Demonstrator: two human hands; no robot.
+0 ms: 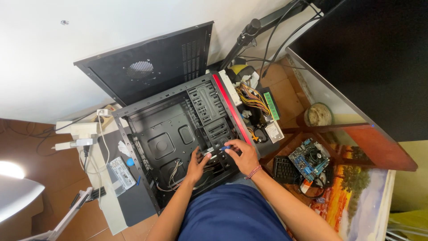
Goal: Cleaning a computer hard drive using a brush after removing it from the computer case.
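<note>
An open black computer case (pixel 169 129) with a red front strip lies on its side on the floor. My left hand (pixel 196 163) reaches into it near the drive cage, fingers on a silver part beside loose wires (pixel 171 176). My right hand (pixel 240 154) is at the cage's lower edge, pinching a small blue-handled tool or piece (pixel 226 147); what it is exactly I cannot tell. The drive bays (pixel 209 111) lie just above both hands.
The case's side panel (pixel 151 67) leans on the wall behind. A power supply with coloured cables (pixel 252 98), a green memory stick (pixel 271 106), a motherboard (pixel 308 158), a black heatsink (pixel 284 169) and a metal I/O plate (pixel 121 172) lie around. A power strip (pixel 78 134) sits left.
</note>
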